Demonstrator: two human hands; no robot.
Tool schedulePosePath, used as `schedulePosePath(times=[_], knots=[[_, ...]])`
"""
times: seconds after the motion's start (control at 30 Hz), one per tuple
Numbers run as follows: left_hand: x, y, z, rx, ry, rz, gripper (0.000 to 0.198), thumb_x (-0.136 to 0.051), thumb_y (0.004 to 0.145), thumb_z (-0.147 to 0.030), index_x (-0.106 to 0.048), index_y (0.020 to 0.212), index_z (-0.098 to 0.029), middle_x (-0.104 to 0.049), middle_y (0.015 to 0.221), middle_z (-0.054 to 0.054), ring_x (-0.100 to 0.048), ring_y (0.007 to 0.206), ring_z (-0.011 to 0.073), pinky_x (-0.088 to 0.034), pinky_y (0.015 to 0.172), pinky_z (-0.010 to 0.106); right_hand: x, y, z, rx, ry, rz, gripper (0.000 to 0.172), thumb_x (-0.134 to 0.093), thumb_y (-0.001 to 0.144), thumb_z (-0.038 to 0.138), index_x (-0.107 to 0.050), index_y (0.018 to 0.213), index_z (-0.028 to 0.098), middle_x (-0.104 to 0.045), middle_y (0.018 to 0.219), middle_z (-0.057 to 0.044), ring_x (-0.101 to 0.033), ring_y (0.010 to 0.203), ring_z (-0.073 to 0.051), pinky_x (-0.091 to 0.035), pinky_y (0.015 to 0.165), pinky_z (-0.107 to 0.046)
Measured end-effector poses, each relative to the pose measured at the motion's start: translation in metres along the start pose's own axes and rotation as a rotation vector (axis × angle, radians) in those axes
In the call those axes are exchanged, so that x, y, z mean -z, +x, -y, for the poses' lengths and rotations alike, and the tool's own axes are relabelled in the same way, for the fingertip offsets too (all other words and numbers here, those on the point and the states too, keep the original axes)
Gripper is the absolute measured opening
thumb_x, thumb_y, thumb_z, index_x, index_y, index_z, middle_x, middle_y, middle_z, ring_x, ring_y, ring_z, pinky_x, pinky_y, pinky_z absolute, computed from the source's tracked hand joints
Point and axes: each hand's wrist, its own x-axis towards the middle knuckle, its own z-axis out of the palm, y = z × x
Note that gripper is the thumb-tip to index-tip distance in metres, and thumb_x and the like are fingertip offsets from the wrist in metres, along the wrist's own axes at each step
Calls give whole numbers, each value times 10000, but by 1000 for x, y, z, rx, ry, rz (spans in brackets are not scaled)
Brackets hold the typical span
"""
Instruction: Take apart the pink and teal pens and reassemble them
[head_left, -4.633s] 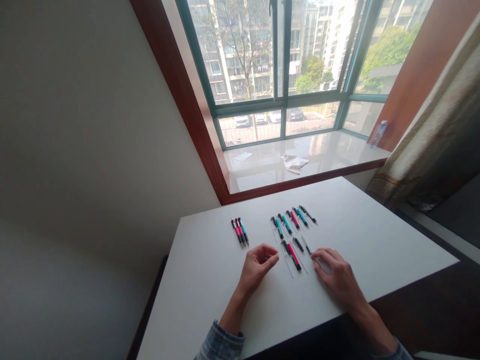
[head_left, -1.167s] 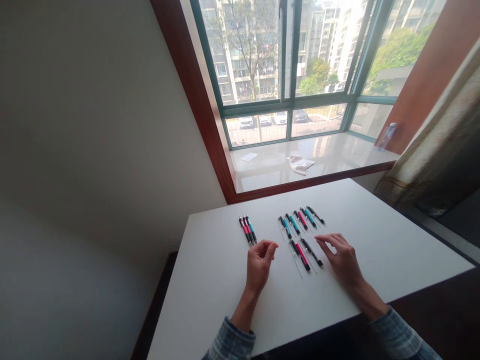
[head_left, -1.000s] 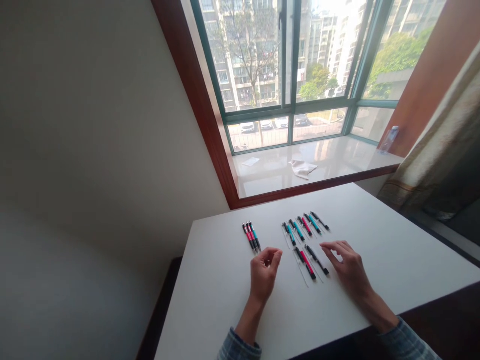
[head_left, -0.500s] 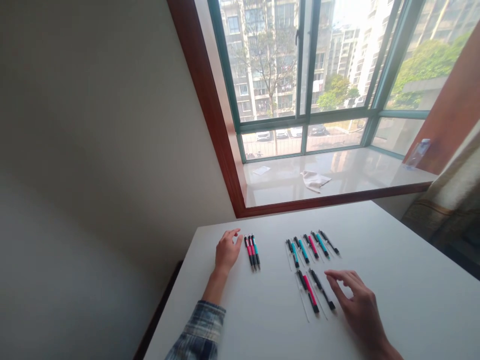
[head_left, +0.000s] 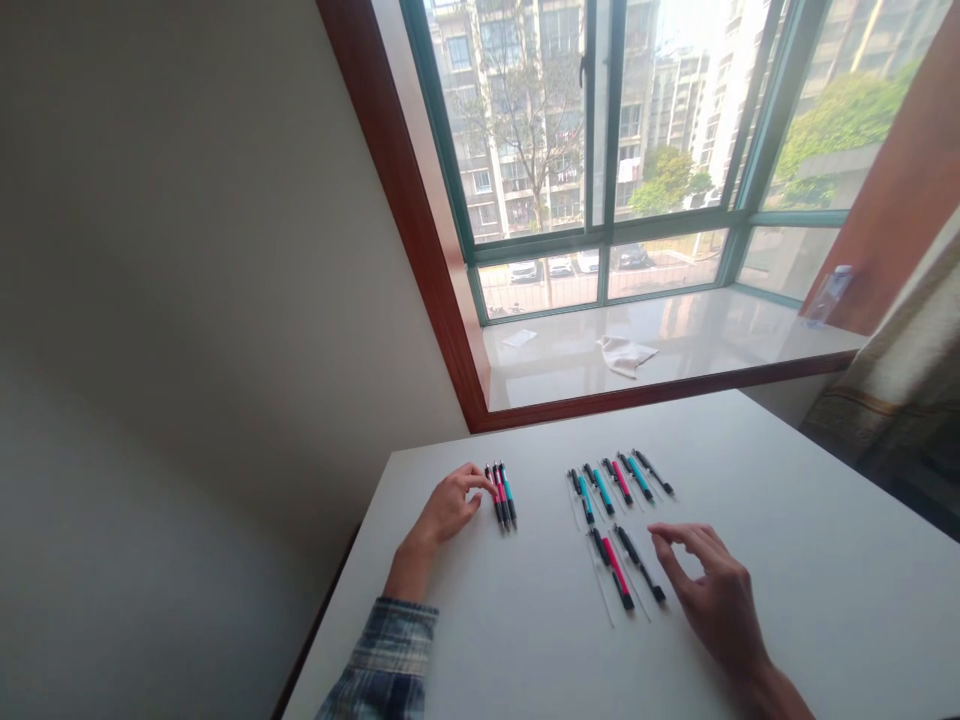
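Observation:
My left hand (head_left: 452,503) reaches to the left edge of a close row of three assembled pens (head_left: 502,498), two with pink and one with blue. Its index finger lies at the leftmost pen, with the thumb apart and lower. My right hand (head_left: 709,580) hovers at the right, thumb and index fingertips pinched together; anything between them is too small to make out. To its left lie a pink-and-black pen in parts (head_left: 616,573) and a black pen in parts (head_left: 642,566), thin refills beside them. Behind these is a row of several dismantled pens (head_left: 624,480).
The white table (head_left: 525,640) meets a wall on the left and a window sill (head_left: 555,375) at the back. A white cloth (head_left: 627,355) and a clear bottle (head_left: 828,297) are on the sill. A curtain (head_left: 862,390) hangs at the right.
My left hand has moved its fingers rightward onto the leftmost assembled pen. My right hand stays by the dismantled pens, still pinched. The view has shifted slightly.

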Motion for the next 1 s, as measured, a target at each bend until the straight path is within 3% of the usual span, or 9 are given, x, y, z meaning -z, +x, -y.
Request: schedulePosePath(times=[0.33,0.57,0.7,0.87,1.0], knots=[[0,-9,-10,-53,61,-12,234,-582,797,-153,-780,827,-274,-730,1016,45,-646,998,249,-485,958,351,0,-6,2,-9,-17,-35,229,-578,976,390,-748,963,236,-745,928,-68,-660,888,-256,-534,763,-383],[-4,-11,-5,-4,1,8,151,-648,836,-333,-790,823,-285,-744,860,54,-665,860,254,-530,888,367,-1,-8,1,-7,-11,-55,235,-576,971,380,-752,961,225,-752,930,-86,-656,884,-270,-530,742,-391],[8,-15,-6,-24,-33,-7,163,-675,850,-387,-800,819,-288,-750,858,46,-675,888,248,-539,879,352,0,-9,4,-27,1,-66,231,-580,968,384,-751,952,229,-751,928,-78,-648,858,-259,-524,728,-379],[22,-14,-17,-38,-140,-113,228,-616,914,-389,-784,1025,-281,-760,1063,44,-678,1014,243,-568,862,342,20,4,21,-55,130,-67,226,-626,950,426,-728,956,224,-728,899,-66,-640,796,-230,-519,731,-349],[-2,-5,-44,-114,-180,-282,269,-508,997,-345,-731,1099,-234,-740,1086,57,-687,947,209,-557,854,330,39,48,42,-19,309,-49,292,-579,979,456,-636,841,205,-630,727,-36,-585,694,-189,-477,655,-303]])
